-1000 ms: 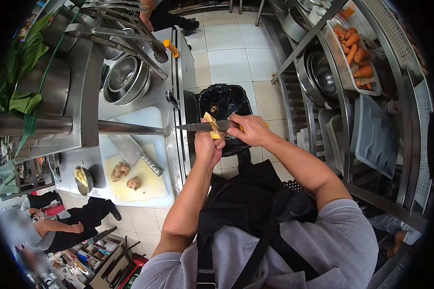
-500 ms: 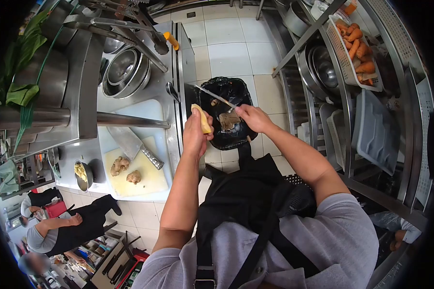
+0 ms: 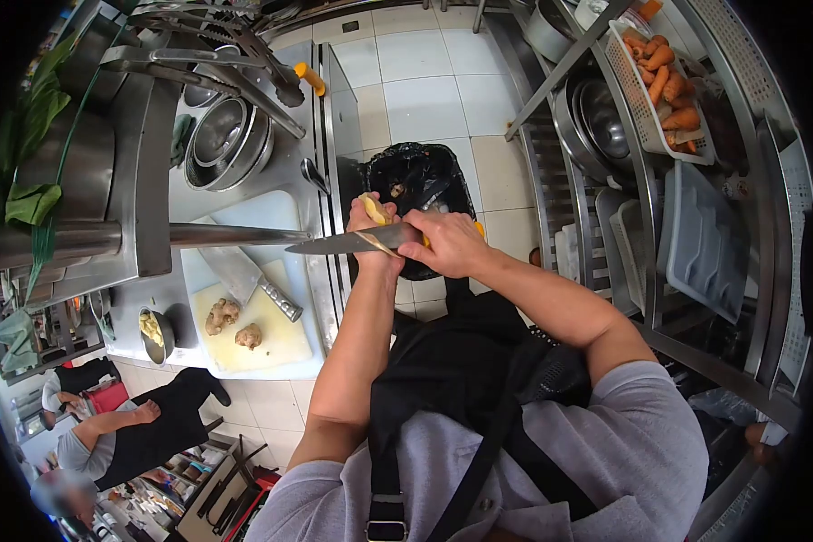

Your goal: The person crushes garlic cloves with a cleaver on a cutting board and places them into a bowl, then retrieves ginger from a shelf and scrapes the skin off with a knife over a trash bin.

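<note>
My left hand is closed around a peeled, pale yellow piece of ginger. My right hand grips a knife whose yellow handle end shows behind the fingers. The blade points left, passing across my left wrist area, and a thin strip of peel lies on it. Beneath both hands stands a bin lined with a black bag, with scraps inside. To the left, two unpeeled ginger pieces rest on a yellowish cutting board beside a cleaver.
A small metal bowl of pale peeled pieces sits left of the board. Nested metal bowls stand farther up the counter. On the right, a shelf rack holds a basket of carrots. Another person stands at lower left.
My right hand has swung the knife down and left, from above the bin to across my left wrist. A peel strip now shows on the blade. My left hand still holds the ginger.
</note>
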Tool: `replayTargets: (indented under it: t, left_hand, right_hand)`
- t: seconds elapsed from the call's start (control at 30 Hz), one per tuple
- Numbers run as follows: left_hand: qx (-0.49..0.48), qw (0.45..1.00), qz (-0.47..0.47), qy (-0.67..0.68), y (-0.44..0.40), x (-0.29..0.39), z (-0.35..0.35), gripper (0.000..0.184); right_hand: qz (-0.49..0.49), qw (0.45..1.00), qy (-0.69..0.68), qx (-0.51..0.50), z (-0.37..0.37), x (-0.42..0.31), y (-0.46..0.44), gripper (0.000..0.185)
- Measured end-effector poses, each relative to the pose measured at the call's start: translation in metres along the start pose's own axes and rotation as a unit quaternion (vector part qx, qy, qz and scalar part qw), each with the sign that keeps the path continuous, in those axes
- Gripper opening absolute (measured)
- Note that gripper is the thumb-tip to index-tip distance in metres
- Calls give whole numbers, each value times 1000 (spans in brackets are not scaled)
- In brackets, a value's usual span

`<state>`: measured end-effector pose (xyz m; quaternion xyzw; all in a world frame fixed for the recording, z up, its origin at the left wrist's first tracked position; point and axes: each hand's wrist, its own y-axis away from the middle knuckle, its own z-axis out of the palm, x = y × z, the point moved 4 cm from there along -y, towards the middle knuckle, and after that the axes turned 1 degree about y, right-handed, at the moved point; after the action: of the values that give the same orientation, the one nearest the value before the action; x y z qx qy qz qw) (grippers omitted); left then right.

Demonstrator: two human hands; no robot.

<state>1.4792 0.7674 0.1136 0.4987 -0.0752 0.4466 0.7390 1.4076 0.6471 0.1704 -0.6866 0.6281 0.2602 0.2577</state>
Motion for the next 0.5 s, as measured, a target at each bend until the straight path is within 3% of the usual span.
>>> replayTargets:
  t: [0.23, 0.33, 0.5]
  left_hand:
    - [-20, 997, -9, 71, -1, 0, 9, 30]
    - [15, 996, -28, 82, 0, 2, 10, 29]
    - [-32, 996, -3, 83, -1, 4, 9, 28]
  right_hand:
    - [5, 999, -2, 47, -1, 0, -4, 55]
    - [7, 999, -18, 46, 0, 0, -6, 54]
    - [12, 999, -9, 34, 0, -1, -9, 53]
